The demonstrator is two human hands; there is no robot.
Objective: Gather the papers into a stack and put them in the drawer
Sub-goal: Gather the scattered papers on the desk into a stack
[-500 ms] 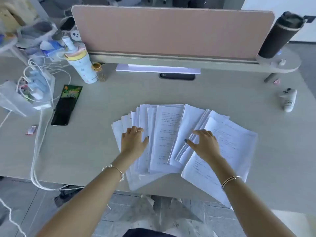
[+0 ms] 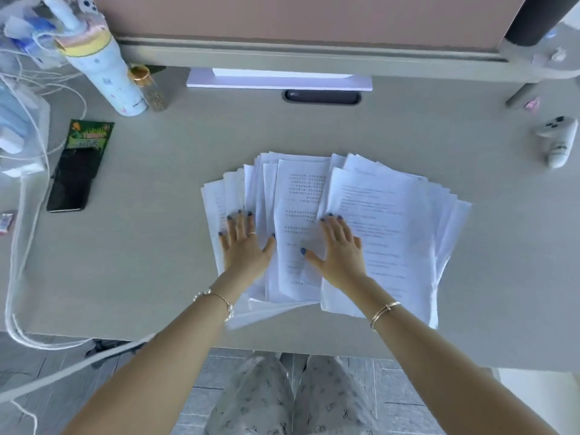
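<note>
Several white printed papers (image 2: 386, 215) lie fanned out in an overlapping spread on the grey desk (image 2: 163, 262), near its front edge. My left hand (image 2: 244, 243) rests flat on the left sheets, fingers spread. My right hand (image 2: 340, 249) lies flat on the middle and right sheets, thumb out to the left. Neither hand grips a sheet; both press down from above. No drawer is in view.
A black phone (image 2: 73, 180) with a green packet (image 2: 89, 135) lies to the left, beside white cables (image 2: 18, 246). A patterned bottle (image 2: 106, 73) and small jar (image 2: 150, 89) stand back left. A white controller (image 2: 558, 142) sits far right. A pink divider (image 2: 298, 17) closes the back.
The two hands have slid closer together and the fan of papers has narrowed, with the right sheets pushed left over the middle ones. The camera has moved in closer.
</note>
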